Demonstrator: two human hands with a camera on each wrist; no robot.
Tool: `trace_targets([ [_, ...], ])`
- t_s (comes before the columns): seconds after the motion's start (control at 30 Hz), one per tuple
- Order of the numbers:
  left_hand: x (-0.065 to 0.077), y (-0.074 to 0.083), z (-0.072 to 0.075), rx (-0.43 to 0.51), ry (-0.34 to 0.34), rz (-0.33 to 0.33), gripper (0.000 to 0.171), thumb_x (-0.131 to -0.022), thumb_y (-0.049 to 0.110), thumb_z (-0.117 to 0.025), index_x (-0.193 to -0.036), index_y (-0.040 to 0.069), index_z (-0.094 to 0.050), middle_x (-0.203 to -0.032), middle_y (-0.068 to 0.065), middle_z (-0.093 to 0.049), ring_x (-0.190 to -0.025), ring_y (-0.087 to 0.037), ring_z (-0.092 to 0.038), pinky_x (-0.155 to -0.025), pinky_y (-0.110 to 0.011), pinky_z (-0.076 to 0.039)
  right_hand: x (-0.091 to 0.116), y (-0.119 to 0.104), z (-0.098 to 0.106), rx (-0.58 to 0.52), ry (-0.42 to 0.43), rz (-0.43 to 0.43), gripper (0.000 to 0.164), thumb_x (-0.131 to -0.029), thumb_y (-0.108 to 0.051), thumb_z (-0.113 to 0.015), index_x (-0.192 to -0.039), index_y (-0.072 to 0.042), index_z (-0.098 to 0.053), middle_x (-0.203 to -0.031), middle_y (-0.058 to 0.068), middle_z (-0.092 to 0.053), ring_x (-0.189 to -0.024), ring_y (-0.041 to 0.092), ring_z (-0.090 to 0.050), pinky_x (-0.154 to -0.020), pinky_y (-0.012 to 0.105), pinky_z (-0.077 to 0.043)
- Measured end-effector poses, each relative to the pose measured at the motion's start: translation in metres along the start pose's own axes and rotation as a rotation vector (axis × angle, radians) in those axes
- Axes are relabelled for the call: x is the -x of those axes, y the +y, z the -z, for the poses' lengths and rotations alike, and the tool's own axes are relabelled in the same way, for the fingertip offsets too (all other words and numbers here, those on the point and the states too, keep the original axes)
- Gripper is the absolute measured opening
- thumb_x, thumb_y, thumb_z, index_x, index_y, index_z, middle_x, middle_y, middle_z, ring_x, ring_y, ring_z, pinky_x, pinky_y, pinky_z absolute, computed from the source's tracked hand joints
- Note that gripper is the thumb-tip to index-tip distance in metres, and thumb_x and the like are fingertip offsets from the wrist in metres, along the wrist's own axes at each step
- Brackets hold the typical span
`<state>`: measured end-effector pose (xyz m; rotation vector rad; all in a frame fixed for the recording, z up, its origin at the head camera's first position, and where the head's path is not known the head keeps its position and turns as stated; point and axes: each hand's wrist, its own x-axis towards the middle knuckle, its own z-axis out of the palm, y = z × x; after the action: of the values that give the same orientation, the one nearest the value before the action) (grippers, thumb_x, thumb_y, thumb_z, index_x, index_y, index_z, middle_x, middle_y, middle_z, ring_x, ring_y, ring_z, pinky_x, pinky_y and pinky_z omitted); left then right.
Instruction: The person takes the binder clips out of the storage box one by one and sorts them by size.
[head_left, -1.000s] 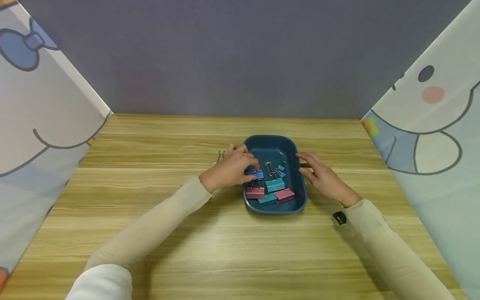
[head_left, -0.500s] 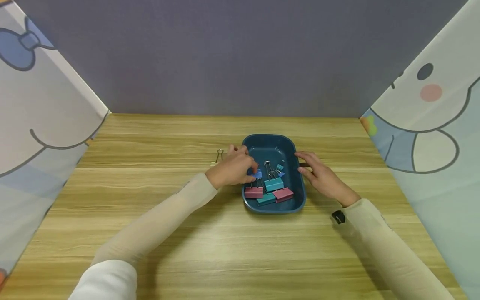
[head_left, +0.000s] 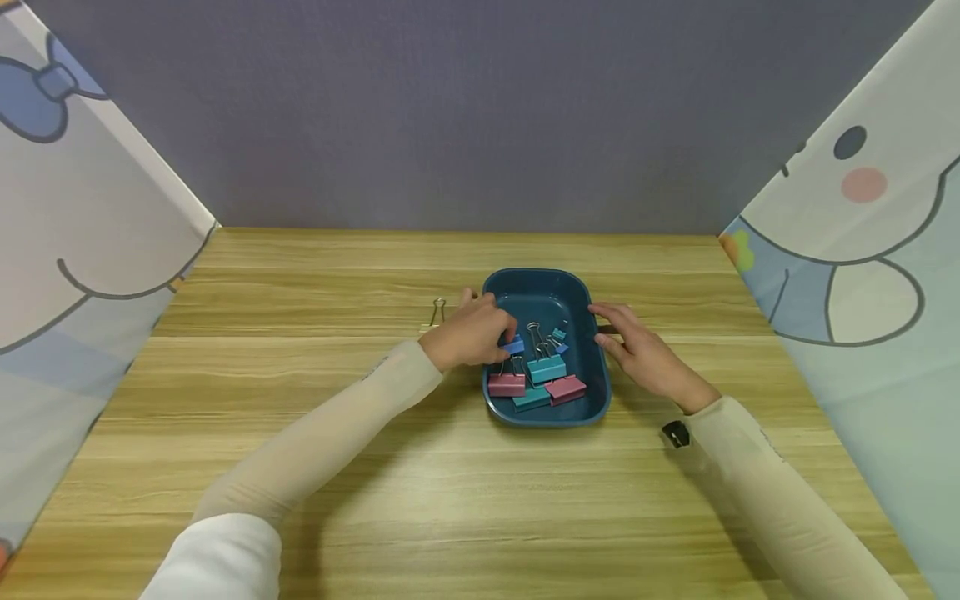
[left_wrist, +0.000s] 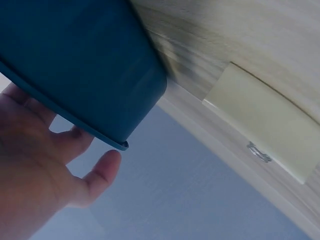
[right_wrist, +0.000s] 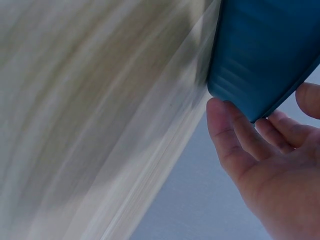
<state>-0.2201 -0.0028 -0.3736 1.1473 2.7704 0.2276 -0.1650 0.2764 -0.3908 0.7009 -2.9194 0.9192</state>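
Observation:
In the head view a dark blue tray (head_left: pixel 547 423) holds several binder clips. My left hand (head_left: pixel 471 331) reaches over its left rim, thumb and forefinger pinching a blue binder clip (head_left: pixel 514 343) low in the tray. The left wrist view shows that hand (left_wrist: pixel 40 155) at the rim, some fingertips hidden behind it. My right hand (head_left: pixel 647 357) touches the tray's right side with extended fingers; in the right wrist view its fingers (right_wrist: pixel 226 130) lie along the outer wall. Near the pinched clip lie a pink binder clip (head_left: pixel 507 385) and a teal binder clip (head_left: pixel 547 369).
A pale yellow binder clip (left_wrist: pixel 265 120) lies on the table left of the tray, mostly behind my left hand in the head view. Another pink binder clip (head_left: pixel 566 389) and small blue and teal clips share the tray. A grey panel (head_left: pixel 465 117) stands behind the wooden table.
The blue binder clip has shifted and turned slightly under my left fingers. My left forearm has moved a little to the right. The right hand stays against the tray.

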Motion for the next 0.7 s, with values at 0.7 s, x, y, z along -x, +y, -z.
trace_targets([
  [0.7,-0.0059,-0.0003,-0.0031,0.068,-0.003,-0.01,0.021,-0.076,0.021,-0.079,-0.069,0.022,-0.059,-0.068,0.011,-0.055,-0.08,-0.019,-0.039,-0.076,-0.04,-0.016,-0.0006,-0.0004,-0.0017,-0.001,0.006,0.0,0.045,-0.101,-0.015,-0.045,-0.143,-0.006,-0.035,-0.142,0.014,-0.035,-0.108,0.032,-0.056,-0.089,0.051,-0.043],
])
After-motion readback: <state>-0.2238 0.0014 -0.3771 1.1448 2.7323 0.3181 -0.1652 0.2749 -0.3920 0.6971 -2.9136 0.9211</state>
